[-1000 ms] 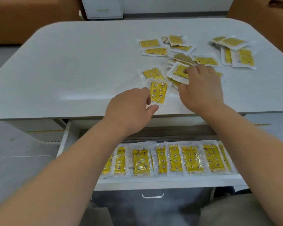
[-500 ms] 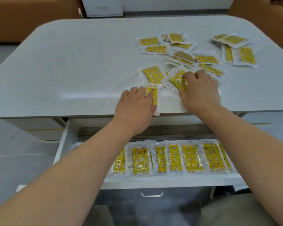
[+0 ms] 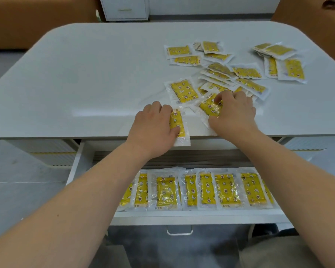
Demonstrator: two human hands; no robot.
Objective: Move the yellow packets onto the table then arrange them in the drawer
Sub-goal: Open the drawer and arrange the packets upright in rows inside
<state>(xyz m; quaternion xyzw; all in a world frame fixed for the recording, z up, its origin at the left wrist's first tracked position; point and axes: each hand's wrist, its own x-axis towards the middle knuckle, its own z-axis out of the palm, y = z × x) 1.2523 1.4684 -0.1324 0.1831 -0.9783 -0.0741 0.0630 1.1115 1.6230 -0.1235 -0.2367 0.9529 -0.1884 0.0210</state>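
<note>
White laminate tabletop (image 3: 85,84) with rounded corners fills the view. We log loose yellow patterned packets in clear plastic wrap (image 3: 247,72) scattered from 12 to 2 o'clock of the hands.

Left forearm reaches straight ahead. The left hand (image 3: 155,130) lies palm-down at the near table edge, fingers curled over the far end of a yellow star-printed packet (image 3: 180,136) and thumb pressed on its face. That packet overhangs the edge, above the open white drawer (image 3: 182,217).

The right hand (image 3: 234,117), at 3 o'clock of the left and near it, is palm-down. Its bent fingertips pinch a crinkled yellow packet (image 3: 206,107) against the thumb.

At 6 o'clock of both hands, a row of yellow packets (image 3: 226,188) lies side by side in the drawer.
</note>
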